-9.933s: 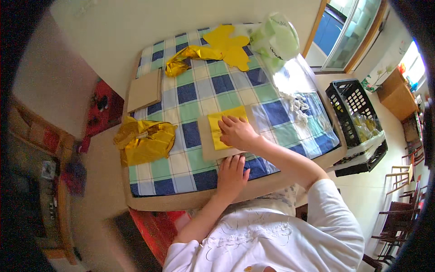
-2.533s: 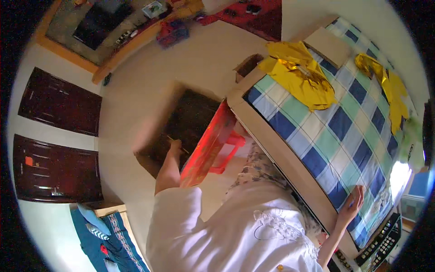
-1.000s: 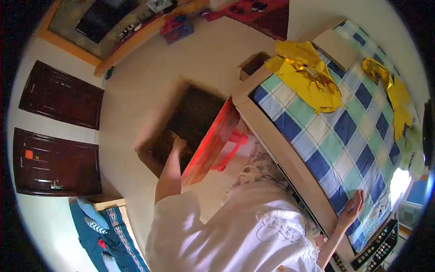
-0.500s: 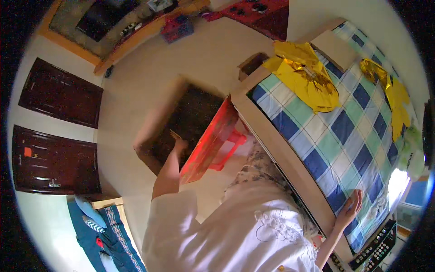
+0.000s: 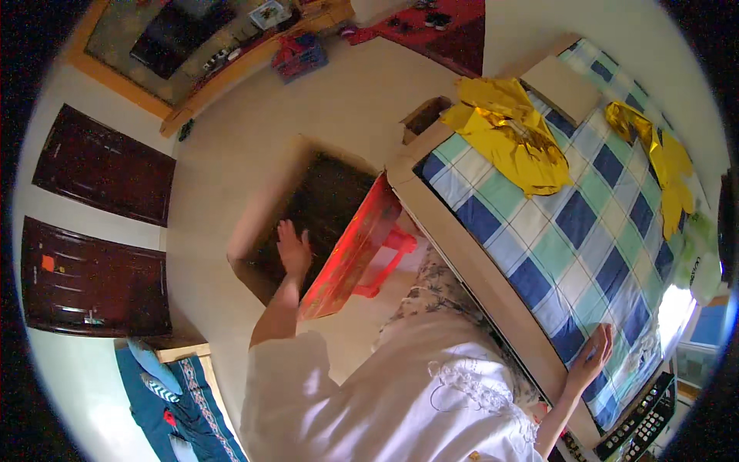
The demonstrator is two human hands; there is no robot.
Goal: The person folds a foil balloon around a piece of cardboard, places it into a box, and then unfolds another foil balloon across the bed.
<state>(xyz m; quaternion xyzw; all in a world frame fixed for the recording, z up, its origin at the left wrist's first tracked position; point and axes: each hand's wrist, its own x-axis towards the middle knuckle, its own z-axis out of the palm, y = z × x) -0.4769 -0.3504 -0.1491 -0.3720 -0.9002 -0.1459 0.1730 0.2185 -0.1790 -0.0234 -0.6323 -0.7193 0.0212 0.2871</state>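
My left hand (image 5: 294,250) is over the dark inside of a large cardboard box (image 5: 265,192), fingers spread and nothing held in them. The box's far edge looks blurred. Its near side is a bright red patterned panel (image 5: 350,254), leaning by the corner of the bed. My right hand (image 5: 593,356) rests on the bed's edge, on a blue, green and white checked bedspread (image 5: 581,219), palm partly turned up and fingers extended. No object shows in it. Beside the panel is a red plastic frame (image 5: 396,245), partly hidden.
Torn gold foil sheets (image 5: 512,146) and a flat cardboard piece (image 5: 562,88) lie on the bed. A small open carton (image 5: 425,119) stands at its corner. A basket (image 5: 300,60) sits near the long wooden cabinet (image 5: 231,77). Two dark doors (image 5: 96,277) are at left.
My left hand has spread its fingers and shifted slightly left over the box; earlier they were curled near a small light strip. My right hand stays on the bed.
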